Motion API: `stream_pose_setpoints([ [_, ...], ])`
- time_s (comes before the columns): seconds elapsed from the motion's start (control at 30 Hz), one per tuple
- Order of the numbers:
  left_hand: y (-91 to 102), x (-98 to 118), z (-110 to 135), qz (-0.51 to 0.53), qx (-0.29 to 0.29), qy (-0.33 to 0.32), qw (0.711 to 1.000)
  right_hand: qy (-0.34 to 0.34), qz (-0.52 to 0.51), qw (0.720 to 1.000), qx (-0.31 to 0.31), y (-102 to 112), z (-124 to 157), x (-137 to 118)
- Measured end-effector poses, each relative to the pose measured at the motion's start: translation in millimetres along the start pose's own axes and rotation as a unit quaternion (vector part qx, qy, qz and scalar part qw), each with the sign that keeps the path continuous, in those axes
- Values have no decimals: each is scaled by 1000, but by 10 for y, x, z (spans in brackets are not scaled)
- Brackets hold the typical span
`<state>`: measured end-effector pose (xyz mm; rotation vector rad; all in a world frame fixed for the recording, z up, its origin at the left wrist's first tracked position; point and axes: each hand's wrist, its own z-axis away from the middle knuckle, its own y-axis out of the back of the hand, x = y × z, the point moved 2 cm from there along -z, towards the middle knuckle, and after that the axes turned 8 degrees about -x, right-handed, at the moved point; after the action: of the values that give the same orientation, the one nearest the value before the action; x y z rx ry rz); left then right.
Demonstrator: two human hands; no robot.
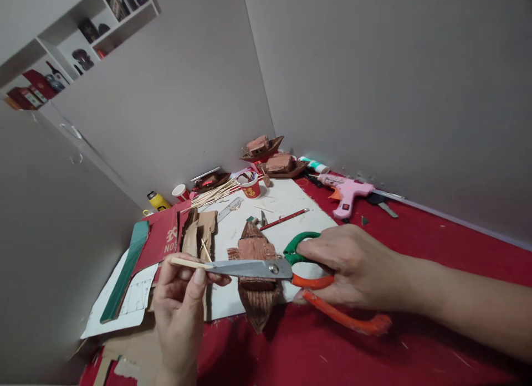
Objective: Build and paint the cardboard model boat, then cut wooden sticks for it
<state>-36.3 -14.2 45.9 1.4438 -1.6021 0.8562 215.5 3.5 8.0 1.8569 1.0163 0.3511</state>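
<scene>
Between the thumb and fingers of my left hand point(180, 297) is a thin pale wooden stick point(189, 262), held level. My right hand point(357, 264) grips scissors point(253, 268) with green and orange handles. Their blades point left and meet the stick's right end at my left fingertips; whether they cut into it I cannot tell. Below the blades lies a brown model boat point(254, 247), partly hidden by them, on a white board point(224, 305). A red pencil point(285, 219) and a small craft knife point(263, 217) lie just beyond the boat.
A pink glue gun point(347, 192) lies at the right on the red tablecloth point(436, 231). Behind stand a red cup point(249, 185), more model boats point(282, 164) and a bundle of sticks point(214, 192). Cardboard pieces point(191, 231) and a green strip point(127, 269) lie left.
</scene>
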Motion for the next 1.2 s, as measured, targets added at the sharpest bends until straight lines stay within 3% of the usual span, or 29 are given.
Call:
stream_pose_setpoints([
  [0.57,-26,-69,-47,68,-20,52,996,-12,-11,999,31,-25,-4,-30],
  [0.9,-71,-118,-30,66,-26,106,992,-49,-22,998,-18,-24,-16,-23],
  [1.2,-165,-193,20,62,-51,110,991,-75,-10,996,-43,-4,-36,-59],
])
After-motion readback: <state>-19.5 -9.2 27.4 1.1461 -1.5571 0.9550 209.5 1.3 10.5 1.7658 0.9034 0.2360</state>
